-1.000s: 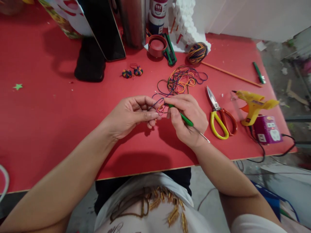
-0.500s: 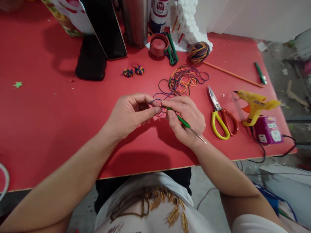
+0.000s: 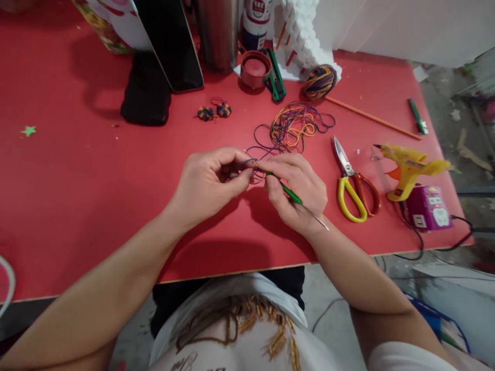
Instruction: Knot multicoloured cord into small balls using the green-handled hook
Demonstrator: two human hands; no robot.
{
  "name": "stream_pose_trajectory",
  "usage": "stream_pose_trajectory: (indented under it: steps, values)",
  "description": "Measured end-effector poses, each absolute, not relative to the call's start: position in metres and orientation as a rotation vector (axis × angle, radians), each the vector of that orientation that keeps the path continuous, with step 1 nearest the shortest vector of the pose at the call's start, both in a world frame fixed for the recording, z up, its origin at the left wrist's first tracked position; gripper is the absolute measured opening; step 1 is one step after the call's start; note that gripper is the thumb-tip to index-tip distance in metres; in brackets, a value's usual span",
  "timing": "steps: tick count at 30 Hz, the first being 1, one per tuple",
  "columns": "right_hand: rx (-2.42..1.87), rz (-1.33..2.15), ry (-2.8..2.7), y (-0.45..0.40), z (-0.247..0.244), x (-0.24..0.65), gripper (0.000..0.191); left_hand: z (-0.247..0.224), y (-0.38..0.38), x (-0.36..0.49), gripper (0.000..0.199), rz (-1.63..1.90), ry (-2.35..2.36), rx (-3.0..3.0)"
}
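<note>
My right hand (image 3: 297,185) is closed on a crochet hook (image 3: 290,194) with a green grip, its metal shaft pointing back toward my wrist. Opposite it, my left hand (image 3: 212,180) pinches thin multicoloured yarn (image 3: 249,161) between thumb and fingers. The two hands nearly meet, and the hook's working tip is hidden among the fingers. Thin strands run from there to a loose tangle of yarn (image 3: 292,126) just beyond. Two small crocheted pieces (image 3: 214,112) in mixed colours lie farther back on the red table (image 3: 96,206).
Scissors (image 3: 353,185) with yellow and red handles lie right of my hands. Beyond them are a yellow glue gun (image 3: 410,165) and a purple box (image 3: 430,207). A yarn ball (image 3: 320,81), green cutter (image 3: 275,77), propped phone (image 3: 170,44) and metal flask (image 3: 217,36) stand at the back.
The fingers of my left hand have curled in closer on the yarn, and the blue loop at their tips looks smaller. My right hand keeps its hold on the hook.
</note>
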State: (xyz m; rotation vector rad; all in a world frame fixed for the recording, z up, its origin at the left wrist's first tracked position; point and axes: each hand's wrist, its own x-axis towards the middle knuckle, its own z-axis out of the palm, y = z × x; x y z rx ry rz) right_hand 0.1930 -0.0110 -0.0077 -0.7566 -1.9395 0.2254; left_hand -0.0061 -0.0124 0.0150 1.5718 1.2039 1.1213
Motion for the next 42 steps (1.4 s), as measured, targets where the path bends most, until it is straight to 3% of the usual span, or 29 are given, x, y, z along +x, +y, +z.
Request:
stream_pose_trajectory:
  steps: [9, 19, 26, 30, 34, 38, 42]
  values:
    - [-0.726, 0.225, -1.941, -0.011, -0.010, 0.191, 0.025, 0.002, -0.011, -0.005, 0.012, 1.171, 1.199, 1.579]
    - [-0.772, 0.164, -1.945, -0.013, -0.003, 0.193, 0.026, 0.005, -0.007, -0.014, 0.008, 0.970, 1.348, 1.795]
    - [-0.783, 0.147, -1.915, -0.011, -0.002, 0.197, 0.029, 0.017, -0.004, -0.028, 0.032, 0.949, 1.367, 1.820]
    - [-0.738, 0.118, -1.913, -0.008, -0.006, 0.199, 0.026, 0.034, -0.007, -0.034, 0.030, 1.122, 1.473, 1.792]
    - [-0.718, 0.144, -1.963, -0.009, -0.004, 0.199, 0.029, 0.043, -0.008, -0.032, 0.021, 1.276, 1.346, 1.486]
    - [-0.695, 0.145, -2.023, -0.012, -0.003, 0.198, 0.031, 0.037, -0.005, -0.027, 0.029, 1.043, 1.051, 0.990]
    - [-0.682, 0.126, -2.068, -0.014, -0.005, 0.198, 0.035, 0.030, -0.005, -0.021, 0.025, 0.910, 1.041, 0.906]
